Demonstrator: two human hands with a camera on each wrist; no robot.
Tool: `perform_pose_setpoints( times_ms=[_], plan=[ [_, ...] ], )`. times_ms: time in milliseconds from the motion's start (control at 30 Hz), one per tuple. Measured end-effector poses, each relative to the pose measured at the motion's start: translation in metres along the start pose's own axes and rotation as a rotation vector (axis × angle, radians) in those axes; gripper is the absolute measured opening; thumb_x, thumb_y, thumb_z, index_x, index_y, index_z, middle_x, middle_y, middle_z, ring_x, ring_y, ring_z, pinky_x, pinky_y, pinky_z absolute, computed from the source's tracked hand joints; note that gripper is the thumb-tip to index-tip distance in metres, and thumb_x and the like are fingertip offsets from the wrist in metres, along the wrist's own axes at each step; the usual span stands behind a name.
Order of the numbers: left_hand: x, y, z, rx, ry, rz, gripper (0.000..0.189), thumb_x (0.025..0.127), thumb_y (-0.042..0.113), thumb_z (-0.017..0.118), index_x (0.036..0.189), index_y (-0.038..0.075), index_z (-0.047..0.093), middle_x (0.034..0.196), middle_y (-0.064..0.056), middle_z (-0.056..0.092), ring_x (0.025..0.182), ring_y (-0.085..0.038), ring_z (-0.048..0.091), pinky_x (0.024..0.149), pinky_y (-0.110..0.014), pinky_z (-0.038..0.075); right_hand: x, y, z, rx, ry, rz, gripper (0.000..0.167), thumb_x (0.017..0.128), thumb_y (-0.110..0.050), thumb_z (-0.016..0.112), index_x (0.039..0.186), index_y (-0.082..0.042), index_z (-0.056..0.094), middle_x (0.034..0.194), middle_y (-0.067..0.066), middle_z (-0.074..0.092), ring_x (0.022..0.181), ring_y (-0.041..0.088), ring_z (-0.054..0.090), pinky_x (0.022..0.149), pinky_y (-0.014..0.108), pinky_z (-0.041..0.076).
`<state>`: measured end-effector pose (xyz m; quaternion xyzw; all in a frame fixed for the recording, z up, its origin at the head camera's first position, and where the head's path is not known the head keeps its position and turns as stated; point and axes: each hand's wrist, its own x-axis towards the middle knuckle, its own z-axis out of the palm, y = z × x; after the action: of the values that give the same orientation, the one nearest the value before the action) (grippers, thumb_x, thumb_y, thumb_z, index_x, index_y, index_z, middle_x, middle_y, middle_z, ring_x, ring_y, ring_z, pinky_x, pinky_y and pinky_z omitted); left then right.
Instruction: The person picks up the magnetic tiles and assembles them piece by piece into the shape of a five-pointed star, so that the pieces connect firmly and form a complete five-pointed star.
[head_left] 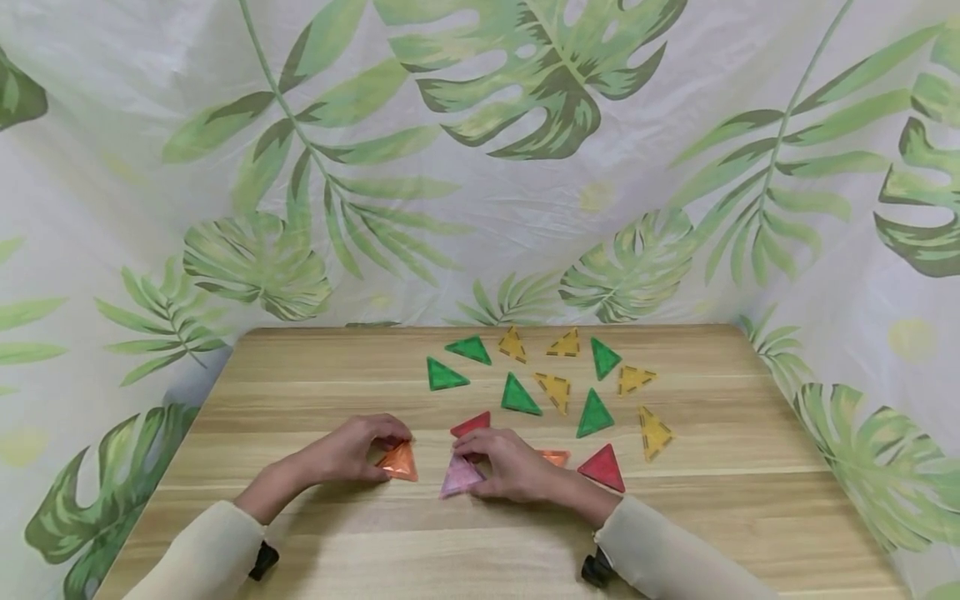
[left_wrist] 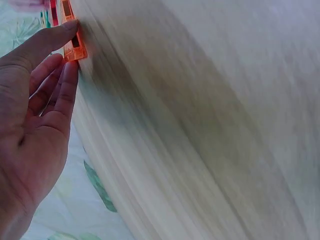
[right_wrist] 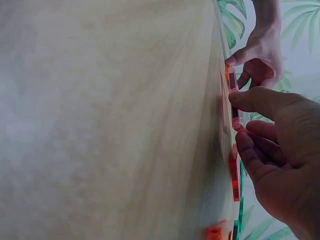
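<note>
Left hand pinches a glossy, see-through orange triangle at its edges, dark strips showing along its side; right hand grips a pinkish-purple triangle between thumb and fingers. Both pieces are near each other but apart, low over the desk. Just beyond the right hand lies a red triangle; farther back, five green triangles and five yellow triangles lie scattered.
</note>
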<state>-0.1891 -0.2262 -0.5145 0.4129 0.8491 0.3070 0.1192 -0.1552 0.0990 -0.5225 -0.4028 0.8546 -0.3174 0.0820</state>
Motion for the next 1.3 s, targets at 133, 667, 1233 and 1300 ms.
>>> perform_pose_setpoints(
  times_ms=[133, 667, 1233, 1300],
  plan=[
    [0.004, 0.007, 0.004, -0.008, -0.019, 0.008, 0.055, 0.076, -0.002, 0.09, 0.127, 0.001, 0.07, 0.126, -0.011, 0.07, 0.105, -0.018, 0.069, 0.088, -0.031, 0.061, 0.005, 0.0, 0.0, -0.017, 0.005, 0.0, 0.052, 0.087, -0.019, 0.089, 0.134, -0.004, 0.072, 0.138, 0.005, 0.069, 0.13, 0.014, 0.062, 0.11, 0.028, 0.05],
    [0.014, 0.02, 0.011, -0.057, -0.08, 0.015, 0.055, 0.079, -0.002, 0.087, 0.13, 0.003, 0.069, 0.131, -0.009, 0.069, 0.113, -0.018, 0.069, 0.094, -0.029, 0.06, 0.014, -0.004, 0.005, -0.035, -0.004, -0.005, 0.051, 0.084, -0.014, 0.089, 0.131, -0.004, 0.073, 0.138, 0.006, 0.069, 0.13, 0.017, 0.063, 0.111, 0.029, 0.049],
    [0.016, 0.023, 0.015, -0.019, -0.08, 0.003, 0.053, 0.082, 0.006, 0.089, 0.131, 0.006, 0.069, 0.131, -0.005, 0.069, 0.117, -0.015, 0.066, 0.098, -0.033, 0.058, 0.017, -0.007, 0.012, -0.062, 0.017, 0.007, 0.035, 0.088, -0.012, 0.086, 0.122, -0.006, 0.078, 0.124, 0.002, 0.072, 0.117, 0.01, 0.066, 0.102, 0.022, 0.053],
    [0.016, 0.027, 0.016, 0.008, -0.08, -0.016, 0.053, 0.084, 0.017, 0.091, 0.132, 0.007, 0.07, 0.131, -0.003, 0.069, 0.118, -0.014, 0.065, 0.1, -0.034, 0.057, 0.016, -0.007, 0.012, -0.06, 0.024, 0.008, 0.033, 0.089, -0.013, 0.086, 0.121, -0.006, 0.078, 0.123, 0.002, 0.073, 0.117, 0.01, 0.066, 0.102, 0.023, 0.053]
  ],
)
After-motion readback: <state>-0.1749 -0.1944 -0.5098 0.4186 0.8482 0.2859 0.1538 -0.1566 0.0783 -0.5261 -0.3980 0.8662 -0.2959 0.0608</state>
